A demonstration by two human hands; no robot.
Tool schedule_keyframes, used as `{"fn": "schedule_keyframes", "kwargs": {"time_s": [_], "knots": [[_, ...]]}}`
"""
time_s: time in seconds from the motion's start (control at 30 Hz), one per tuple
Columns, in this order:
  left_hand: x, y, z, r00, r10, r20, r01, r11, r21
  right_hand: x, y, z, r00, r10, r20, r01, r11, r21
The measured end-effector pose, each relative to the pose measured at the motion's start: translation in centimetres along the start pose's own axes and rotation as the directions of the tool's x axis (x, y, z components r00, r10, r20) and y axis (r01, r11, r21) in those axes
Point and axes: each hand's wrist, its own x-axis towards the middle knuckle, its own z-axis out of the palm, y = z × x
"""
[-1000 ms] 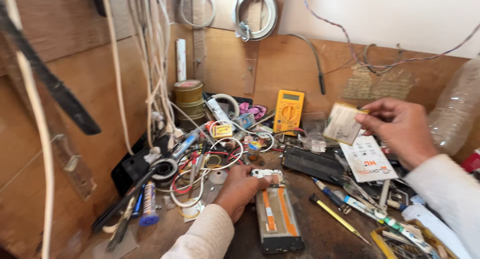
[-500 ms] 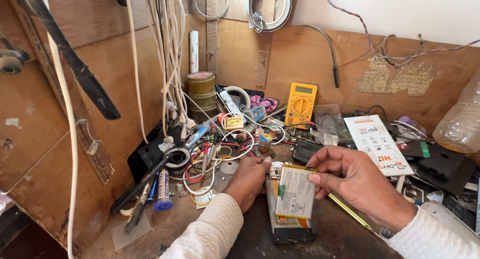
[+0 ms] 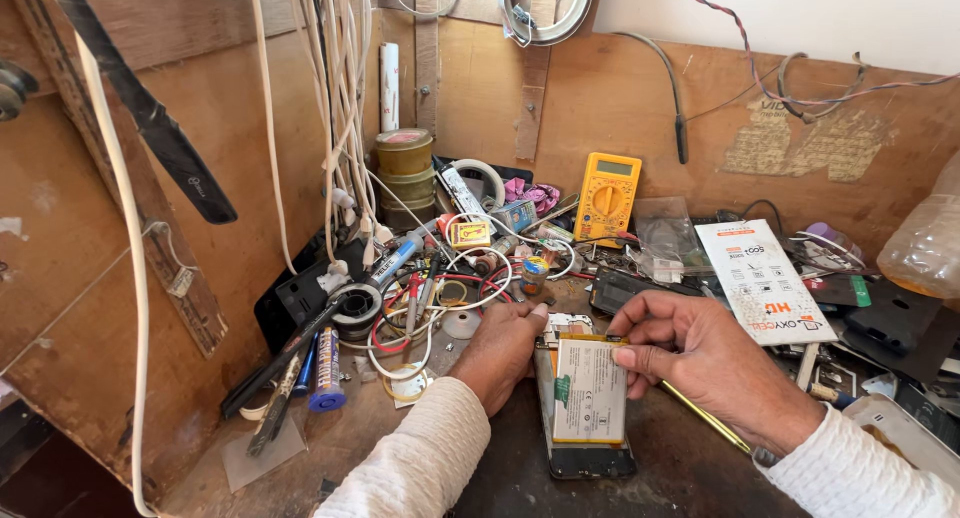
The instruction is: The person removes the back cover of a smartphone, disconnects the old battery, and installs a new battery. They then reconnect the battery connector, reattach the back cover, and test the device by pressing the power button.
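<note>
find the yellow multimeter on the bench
In the head view, the yellow multimeter leans against the wooden back wall, centre-right, above the opened phone.

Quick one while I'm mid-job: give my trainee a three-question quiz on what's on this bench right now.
1. True or false: the right hand rests on the flat battery lying on the opened phone.
2. Which colour is the multimeter standing against the back board? A red, B yellow, C green.
3. Fill in: the left hand lies at the phone's ____ edge, as the camera sees it.

Key: 1 true; 2 B; 3 left.
</note>
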Motion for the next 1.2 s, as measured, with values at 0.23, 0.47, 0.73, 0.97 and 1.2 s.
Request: {"fn": "schedule_keyframes", "kwargs": {"time_s": [0.23, 0.47, 0.73, 0.97, 1.2], "knots": [[-0.1, 0.0, 0.0, 1.0, 0.006, -0.002, -0.006, 1.0, 0.009, 0.1, 0.1, 0.0, 0.997, 0.034, -0.067, -0.042, 0.991, -0.126], [0.0, 0.0, 0.1, 1.0, 0.008, -0.003, -0.008, 0.999, -0.036, 0.7, 1.3, 0.1, 0.995, -0.054, -0.089, 0.033, 0.973, -0.229], [0.1, -0.1, -0.1, 1.0, -0.003, -0.001, 0.003, 0.995, -0.098, 1.1, 3.1, 0.6, 0.993, -0.084, -0.089, 0.066, 0.98, -0.188], [0.0, 0.2, -0.1, 1.0, -0.012, -0.01, 0.011, 0.997, -0.073, -0.3, 2.6, 1.3, 0.987, -0.043, -0.154, 0.008, 0.976, -0.219], [-0.7, 0.4, -0.1, 0.999, 0.018, 0.047, -0.019, 1.0, 0.007, -2.6, 1.3, 3.0, 0.892, -0.413, -0.183, 0.275, 0.817, -0.506]]}}
